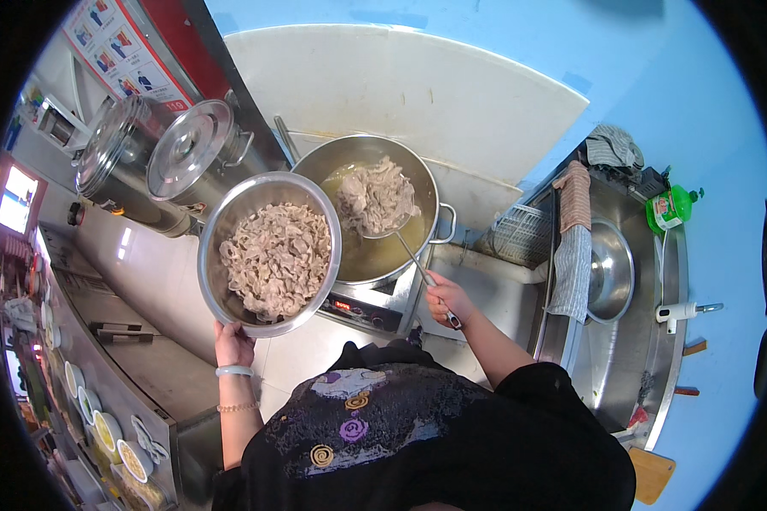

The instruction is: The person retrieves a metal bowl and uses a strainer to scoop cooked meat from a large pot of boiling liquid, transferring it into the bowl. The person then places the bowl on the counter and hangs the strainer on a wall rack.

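My left hand grips the near rim of a wide stainless steel bowl. Pale cooked meat slices fill much of it. In my right hand is the handle of a long skimmer. Its head, mostly hidden, carries a heaped load of the same meat above a large steel stockpot. Cloudy yellowish broth shows in the pot below the load. The bowl overlaps the pot's left side in view and hides part of it.
Under the pot is an induction cooker with a lit display. Two lidded steel pots stand at left. On the right, a steel sink holds a basin; cloths hang over its edge. Small white bowls line the left counter.
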Available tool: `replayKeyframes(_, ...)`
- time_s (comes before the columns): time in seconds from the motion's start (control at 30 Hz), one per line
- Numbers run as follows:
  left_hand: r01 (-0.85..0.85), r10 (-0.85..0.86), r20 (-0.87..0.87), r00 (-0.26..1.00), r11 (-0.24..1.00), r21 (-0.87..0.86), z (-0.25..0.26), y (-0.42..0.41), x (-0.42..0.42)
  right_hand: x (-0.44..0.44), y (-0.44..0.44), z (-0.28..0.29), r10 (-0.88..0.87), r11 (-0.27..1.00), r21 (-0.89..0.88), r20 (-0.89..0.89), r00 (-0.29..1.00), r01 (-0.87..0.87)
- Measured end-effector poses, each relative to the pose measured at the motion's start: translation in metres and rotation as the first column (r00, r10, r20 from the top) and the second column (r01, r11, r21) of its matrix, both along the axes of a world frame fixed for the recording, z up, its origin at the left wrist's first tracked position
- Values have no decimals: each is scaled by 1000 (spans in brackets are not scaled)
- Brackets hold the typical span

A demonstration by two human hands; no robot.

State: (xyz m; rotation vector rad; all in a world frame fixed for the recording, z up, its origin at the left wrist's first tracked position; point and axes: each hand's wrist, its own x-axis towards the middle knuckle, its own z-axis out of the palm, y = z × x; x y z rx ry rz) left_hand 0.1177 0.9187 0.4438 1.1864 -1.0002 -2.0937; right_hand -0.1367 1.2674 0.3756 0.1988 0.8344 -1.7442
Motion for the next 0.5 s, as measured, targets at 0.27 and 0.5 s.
replayKeyframes(0.27, 6, -6, 3, 1000, 1000, -2, -4, 0, 3, -6, -8, -1, -38, 999, 17, 84, 996, 37)
replayKeyframes(0.5, 13, -13, 1, 1000, 1000, -6, -2, 0, 4, -1, -1, 6, -4, 999, -47, -5, 1000, 4)
